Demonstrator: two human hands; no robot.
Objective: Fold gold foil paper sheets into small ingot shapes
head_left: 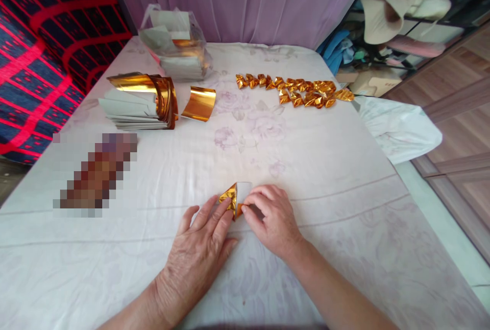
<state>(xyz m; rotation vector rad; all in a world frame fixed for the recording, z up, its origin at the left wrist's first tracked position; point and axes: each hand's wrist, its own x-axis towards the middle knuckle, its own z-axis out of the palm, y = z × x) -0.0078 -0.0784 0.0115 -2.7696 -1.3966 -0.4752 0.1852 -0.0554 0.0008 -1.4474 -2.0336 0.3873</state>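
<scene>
A small sheet of gold foil paper [244, 191], white on its back, lies partly folded on the table in front of me. Its left side is turned over into a gold triangle. My left hand [202, 243] rests flat with fingers stretched out, the fingertips pressing on the gold flap. At the lower right corner, my right hand [272, 218] pinches the paper between thumb and index finger, where a bit of gold shows folded up. The right hand's other fingers are curled.
Folded gold foil pieces [306, 87] stand in rows at the back right. A stack of foil sheets [141, 110], one loose sheet [199, 103] and a clear plastic bag of more sheets [176, 49] are at the back left. A white bag [398, 128] hangs beyond the right edge.
</scene>
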